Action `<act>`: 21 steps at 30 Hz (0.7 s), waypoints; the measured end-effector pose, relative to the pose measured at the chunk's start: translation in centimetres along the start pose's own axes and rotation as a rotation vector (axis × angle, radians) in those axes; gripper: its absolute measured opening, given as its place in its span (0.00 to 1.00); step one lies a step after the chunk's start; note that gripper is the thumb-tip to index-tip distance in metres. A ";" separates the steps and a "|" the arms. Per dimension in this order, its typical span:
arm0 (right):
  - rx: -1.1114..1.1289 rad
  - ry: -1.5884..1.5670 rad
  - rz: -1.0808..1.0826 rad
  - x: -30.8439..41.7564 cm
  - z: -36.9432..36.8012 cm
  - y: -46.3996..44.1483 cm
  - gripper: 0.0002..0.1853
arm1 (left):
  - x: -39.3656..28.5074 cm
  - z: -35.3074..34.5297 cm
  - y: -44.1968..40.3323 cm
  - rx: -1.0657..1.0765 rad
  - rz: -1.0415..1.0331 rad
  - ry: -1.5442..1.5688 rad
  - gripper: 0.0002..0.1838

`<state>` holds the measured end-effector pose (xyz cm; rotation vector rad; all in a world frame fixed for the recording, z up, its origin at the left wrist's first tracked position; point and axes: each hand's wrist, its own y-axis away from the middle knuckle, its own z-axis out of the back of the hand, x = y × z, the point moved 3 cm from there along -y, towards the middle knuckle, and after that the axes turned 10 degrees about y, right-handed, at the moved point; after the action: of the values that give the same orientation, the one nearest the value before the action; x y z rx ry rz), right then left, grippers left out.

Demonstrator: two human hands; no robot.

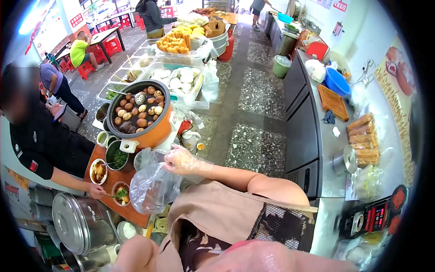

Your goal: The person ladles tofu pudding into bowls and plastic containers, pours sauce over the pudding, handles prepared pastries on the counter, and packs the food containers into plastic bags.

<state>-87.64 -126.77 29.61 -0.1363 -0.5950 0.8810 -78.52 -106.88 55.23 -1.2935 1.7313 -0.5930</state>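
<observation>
My right hand (180, 162), in a clear plastic glove, is closed on the top of a clear plastic bag (154, 188). The bag hangs at the right edge of the brown counter (123, 212), and its contents are hard to make out. Left of it, a bowl of food with chopped greens (121, 193) sits on the counter; a co-worker's hand (96, 191) holds a utensil in it. Nearby are a bowl with brown sauce (98, 171) and a pot of chopped greens (118, 158). My left hand does not show; only bare skin appears along the bottom edge.
An orange pot of eggs (147, 120) with a slotted ladle stands ahead. Beyond are a tray of white buns (176, 81) and fried dough sticks (174, 43). A large steel pot (72, 222) is lower left. A steel worktop (324, 136) runs along the right, holding bagged dough sticks (364, 138).
</observation>
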 end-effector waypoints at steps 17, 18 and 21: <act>0.097 0.038 -0.122 0.1 -2.2 1.8 0.10 | -3.3 1.0 -1.2 0.057 0.576 0.587 0.34; 0.102 0.053 -0.138 0.3 -2.0 1.9 0.10 | -3.5 0.9 -1.5 0.023 0.580 0.617 0.30; 0.095 0.058 -0.163 0.4 -1.4 2.4 0.09 | -4.0 1.7 -1.8 0.121 0.511 0.594 0.27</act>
<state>-88.29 -124.79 27.77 -0.0268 -0.5014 0.7428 -75.83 -103.57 57.18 -0.5650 2.3544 -0.8082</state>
